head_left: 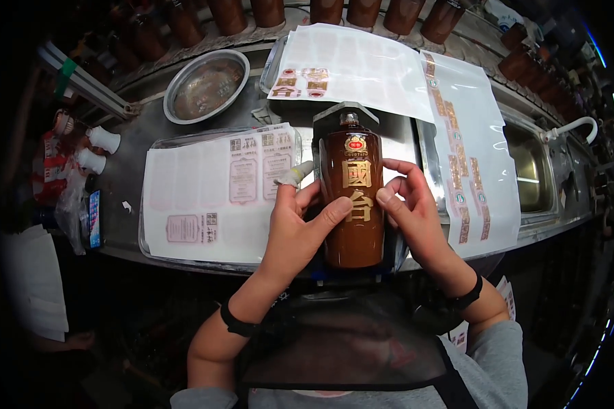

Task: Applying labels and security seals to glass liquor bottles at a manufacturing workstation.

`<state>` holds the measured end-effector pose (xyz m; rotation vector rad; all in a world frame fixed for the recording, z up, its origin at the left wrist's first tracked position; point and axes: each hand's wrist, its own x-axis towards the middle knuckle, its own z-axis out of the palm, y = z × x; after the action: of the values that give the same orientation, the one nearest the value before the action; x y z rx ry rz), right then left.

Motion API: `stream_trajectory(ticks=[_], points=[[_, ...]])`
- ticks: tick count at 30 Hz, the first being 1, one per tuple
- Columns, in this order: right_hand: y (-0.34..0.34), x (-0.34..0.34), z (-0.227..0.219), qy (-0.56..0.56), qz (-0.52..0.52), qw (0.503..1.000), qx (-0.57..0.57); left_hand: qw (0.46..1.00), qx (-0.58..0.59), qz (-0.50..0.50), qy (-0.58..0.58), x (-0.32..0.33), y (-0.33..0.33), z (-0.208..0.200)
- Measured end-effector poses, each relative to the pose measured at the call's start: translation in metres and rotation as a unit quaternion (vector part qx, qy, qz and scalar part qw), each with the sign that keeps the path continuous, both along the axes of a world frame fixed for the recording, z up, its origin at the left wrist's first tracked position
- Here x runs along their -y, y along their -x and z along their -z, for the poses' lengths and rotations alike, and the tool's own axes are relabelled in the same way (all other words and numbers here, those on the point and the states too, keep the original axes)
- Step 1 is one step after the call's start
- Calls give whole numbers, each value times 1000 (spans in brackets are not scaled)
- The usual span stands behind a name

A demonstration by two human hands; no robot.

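Note:
A glossy brown bottle point(353, 249) leans back in front of me, with gold characters and a red-and-gold emblem on its front. My left hand point(295, 228) grips its left side, the thumb lying across the lower gold character. One finger of that hand has a pale covering. On the right side, my right hand point(415, 211) holds the bottle, its thumb at the edge of the same character. Behind the bottle shows an angular grey metal support point(324, 117). To the left, a tray carries a white decal sheet point(191, 180) with pinkish labels and dark square marks.
Another decal sheet point(368, 61) lies behind the bottle, and a long one point(494, 163) to the right. A metal bowl point(168, 102) stands back left. At right are a sink basin point(535, 184) and white faucet point(581, 125). Brown bottles point(326, 10) line the back. Another person's hand point(80, 341) shows lower left.

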<state>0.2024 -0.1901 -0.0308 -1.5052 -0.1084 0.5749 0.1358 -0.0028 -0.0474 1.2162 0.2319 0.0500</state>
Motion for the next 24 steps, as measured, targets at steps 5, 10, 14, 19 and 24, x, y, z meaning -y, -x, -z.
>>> stream_trajectory(ticks=[5,10,14,19,24], points=[[8,-3,8,-34,5,998,55,1000,-8,0,-5,1,1,4],[6,-4,8,-13,6,998,62,1000,0,-1,-5,2,1,3],[5,-3,8,-14,4,998,59,1000,-1,-1,7,3,1,1],[5,-3,8,-8,-2,997,77,1000,-1,-4,8,3,2,1],[5,-3,4,-11,0,999,52,1000,-1,-4,-6,3,1,3]])
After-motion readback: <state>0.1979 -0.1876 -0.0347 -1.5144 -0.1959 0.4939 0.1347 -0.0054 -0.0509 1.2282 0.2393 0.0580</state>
